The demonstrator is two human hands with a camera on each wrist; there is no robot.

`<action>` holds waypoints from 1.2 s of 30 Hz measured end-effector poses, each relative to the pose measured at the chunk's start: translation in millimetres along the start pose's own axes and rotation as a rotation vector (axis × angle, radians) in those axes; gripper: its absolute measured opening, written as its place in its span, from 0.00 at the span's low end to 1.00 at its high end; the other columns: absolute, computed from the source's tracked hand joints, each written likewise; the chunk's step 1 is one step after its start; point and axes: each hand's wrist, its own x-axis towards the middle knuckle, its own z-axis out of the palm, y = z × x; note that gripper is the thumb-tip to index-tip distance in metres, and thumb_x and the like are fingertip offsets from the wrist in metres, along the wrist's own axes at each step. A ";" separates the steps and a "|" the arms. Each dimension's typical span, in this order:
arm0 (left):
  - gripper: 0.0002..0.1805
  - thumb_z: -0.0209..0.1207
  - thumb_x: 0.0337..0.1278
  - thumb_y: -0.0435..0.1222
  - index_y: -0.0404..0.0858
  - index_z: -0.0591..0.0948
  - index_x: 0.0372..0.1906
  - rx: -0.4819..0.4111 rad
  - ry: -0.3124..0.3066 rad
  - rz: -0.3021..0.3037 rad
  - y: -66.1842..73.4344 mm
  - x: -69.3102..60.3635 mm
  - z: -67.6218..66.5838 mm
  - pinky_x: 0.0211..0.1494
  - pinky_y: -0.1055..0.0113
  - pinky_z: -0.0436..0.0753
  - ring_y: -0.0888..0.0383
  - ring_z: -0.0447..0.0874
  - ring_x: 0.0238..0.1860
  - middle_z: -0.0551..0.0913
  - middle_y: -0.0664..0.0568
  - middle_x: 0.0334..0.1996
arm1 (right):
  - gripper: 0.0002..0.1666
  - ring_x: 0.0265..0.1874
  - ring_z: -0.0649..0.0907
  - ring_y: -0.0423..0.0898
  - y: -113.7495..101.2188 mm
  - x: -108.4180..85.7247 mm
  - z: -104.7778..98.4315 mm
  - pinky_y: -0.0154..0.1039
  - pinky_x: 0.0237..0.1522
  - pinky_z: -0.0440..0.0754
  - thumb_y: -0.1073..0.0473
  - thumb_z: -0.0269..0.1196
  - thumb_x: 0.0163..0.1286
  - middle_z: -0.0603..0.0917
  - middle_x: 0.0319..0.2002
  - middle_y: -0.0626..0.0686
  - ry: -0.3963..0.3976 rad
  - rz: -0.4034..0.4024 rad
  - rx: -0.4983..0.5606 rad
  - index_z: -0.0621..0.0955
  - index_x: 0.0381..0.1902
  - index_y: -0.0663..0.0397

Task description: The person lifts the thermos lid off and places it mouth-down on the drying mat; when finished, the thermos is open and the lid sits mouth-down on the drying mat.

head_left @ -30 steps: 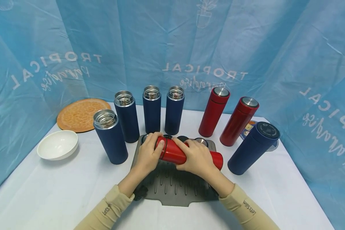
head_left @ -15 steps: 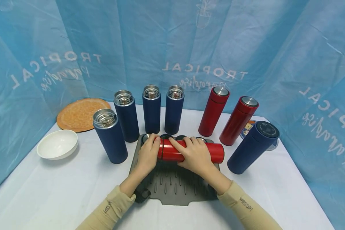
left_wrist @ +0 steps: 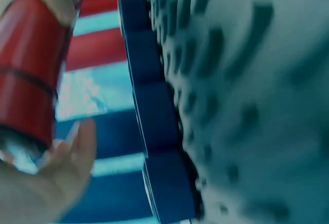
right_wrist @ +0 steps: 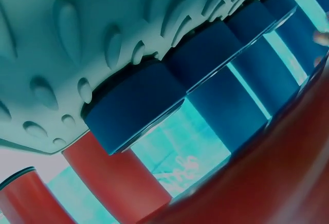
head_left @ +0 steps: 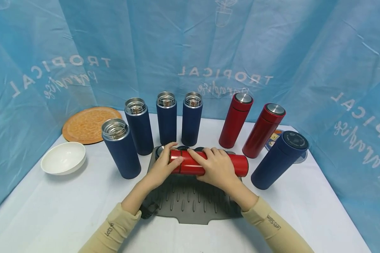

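A red thermos bottle (head_left: 190,166) lies sideways in the air above the grey ridged tray (head_left: 193,211). My right hand (head_left: 217,169) grips its body from above. At the capped left end is my left hand (head_left: 160,168), its thumb over the front of the cap. The left wrist view shows the thermos's cap (left_wrist: 23,100) with a silver top, and my left fingers (left_wrist: 82,142) stand loosely spread beside it. Several dark lids (right_wrist: 139,106) sit in a row on the tray's far edge, partly hidden by the thermos in the head view.
Several navy bottles (head_left: 139,130) without lids stand behind and left of the tray. Two red thermoses (head_left: 235,123) and a capped navy one (head_left: 273,165) stand at right. A white bowl (head_left: 63,160) and an orange round mat (head_left: 90,123) lie at left.
The thermos has swung from tilted to nearly level across the tray. My left hand has slid slightly left and loosened at the cap. My right hand still holds the body.
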 end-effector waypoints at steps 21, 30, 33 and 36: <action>0.34 0.69 0.38 0.26 0.40 0.72 0.58 0.009 -0.205 0.270 -11.3 1.4 -31.0 0.52 0.51 0.77 0.43 0.70 0.57 0.64 0.44 0.59 | 0.48 0.36 0.80 0.50 4.1 -9.1 -4.2 0.46 0.41 0.78 0.30 0.64 0.45 0.80 0.39 0.53 -0.030 0.028 0.048 0.67 0.64 0.36; 0.33 0.64 0.48 0.37 0.41 0.67 0.62 0.009 -0.183 0.135 -7.9 4.3 -29.6 0.41 0.60 0.82 0.48 0.77 0.45 0.72 0.40 0.53 | 0.48 0.34 0.80 0.51 4.3 -8.8 -3.6 0.46 0.38 0.78 0.31 0.66 0.44 0.80 0.38 0.54 0.014 0.024 0.032 0.68 0.64 0.36; 0.32 0.61 0.52 0.39 0.39 0.64 0.63 0.018 -0.169 0.074 -6.0 5.9 -27.9 0.36 0.58 0.82 0.51 0.80 0.33 0.74 0.38 0.48 | 0.48 0.33 0.80 0.51 4.5 -8.9 -2.4 0.46 0.38 0.78 0.31 0.67 0.44 0.80 0.37 0.54 0.037 0.019 0.030 0.68 0.63 0.36; 0.30 0.58 0.56 0.41 0.39 0.63 0.62 0.034 -0.152 0.025 -4.6 7.2 -26.4 0.30 0.57 0.82 0.52 0.79 0.24 0.77 0.39 0.41 | 0.47 0.32 0.80 0.50 4.0 -8.8 -1.5 0.46 0.38 0.79 0.32 0.67 0.44 0.80 0.37 0.54 0.052 0.018 0.030 0.69 0.63 0.36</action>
